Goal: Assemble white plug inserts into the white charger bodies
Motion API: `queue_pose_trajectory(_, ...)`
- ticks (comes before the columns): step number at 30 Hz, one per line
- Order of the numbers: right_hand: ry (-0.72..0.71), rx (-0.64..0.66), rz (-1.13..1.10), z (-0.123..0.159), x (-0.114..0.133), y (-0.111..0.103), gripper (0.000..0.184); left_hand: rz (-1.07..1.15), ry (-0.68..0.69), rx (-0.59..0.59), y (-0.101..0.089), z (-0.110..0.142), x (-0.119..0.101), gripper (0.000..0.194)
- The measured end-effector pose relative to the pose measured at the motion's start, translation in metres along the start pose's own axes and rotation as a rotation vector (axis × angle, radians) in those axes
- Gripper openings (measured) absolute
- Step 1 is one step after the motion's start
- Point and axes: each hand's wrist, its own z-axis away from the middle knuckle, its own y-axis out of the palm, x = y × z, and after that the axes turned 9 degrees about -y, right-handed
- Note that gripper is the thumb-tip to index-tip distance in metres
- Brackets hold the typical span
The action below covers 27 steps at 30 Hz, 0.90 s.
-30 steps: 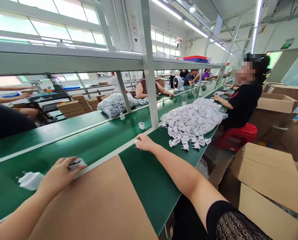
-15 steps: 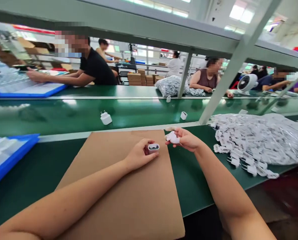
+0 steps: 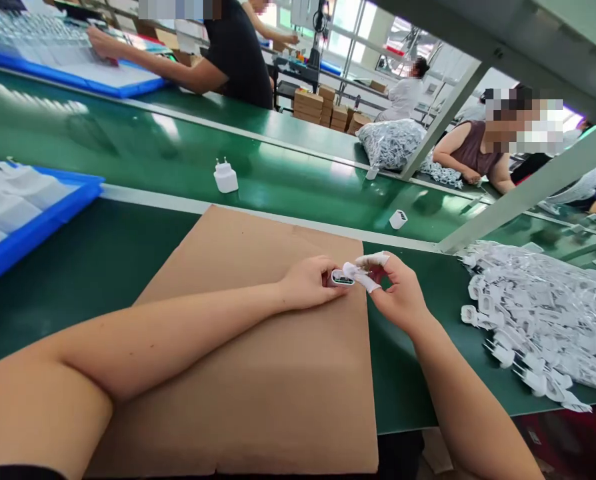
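My left hand [image 3: 309, 283] is closed around a white charger housing [image 3: 343, 280], whose open end faces me and shows dark parts inside. It rests low over the right part of a brown cardboard sheet [image 3: 258, 380]. Close on its right, my right hand [image 3: 397, 288], with white covers on thumb and finger, pinches a small white plug piece [image 3: 351, 269] with thin metal pins. The plug piece is right at the housing's open end; whether they touch I cannot tell. A clear bag of white plug pieces [image 3: 558, 313] lies to the right, several spilling out.
Beyond the cardboard runs a green conveyor [image 3: 298, 190] carrying a white charger with pins [image 3: 225, 177] and a white housing [image 3: 399, 219]. A blue tray [image 3: 85, 200] of white parts stands left. A slanted metal post [image 3: 518, 187] rises at right. Co-workers sit across the conveyor.
My right hand has brought the plug piece across to the housing in my left hand, which has shifted slightly right. The whole view has tilted and dropped lower.
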Motion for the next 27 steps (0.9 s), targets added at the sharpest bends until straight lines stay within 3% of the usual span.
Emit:
queue_pose_trajectory(5,-0.116,0.059,0.101,0.003,-0.006,0.013,0.031,0.024,0.024,0.002,-0.001,-0.001,0.001,0.021)
queue_pose_trajectory(9,-0.153,0.004,0.118,0.004,-0.009,0.018,0.032,0.023,0.001,0.01,-0.002,-0.001,0.0,0.023)
queue_pose_trajectory(18,-0.194,0.05,0.267,-0.001,-0.004,0.017,0.028,0.022,-0.003,0.018,-0.003,-0.001,-0.004,0.02)
queue_pose_trajectory(23,-0.182,0.131,0.377,-0.006,0.005,0.014,0.035,0.034,-0.027,0.071,-0.006,-0.002,-0.007,0.023)
queue_pose_trajectory(27,-0.194,0.084,0.507,-0.004,0.005,0.017,0.028,0.043,-0.044,0.043,-0.004,-0.001,-0.006,0.024)
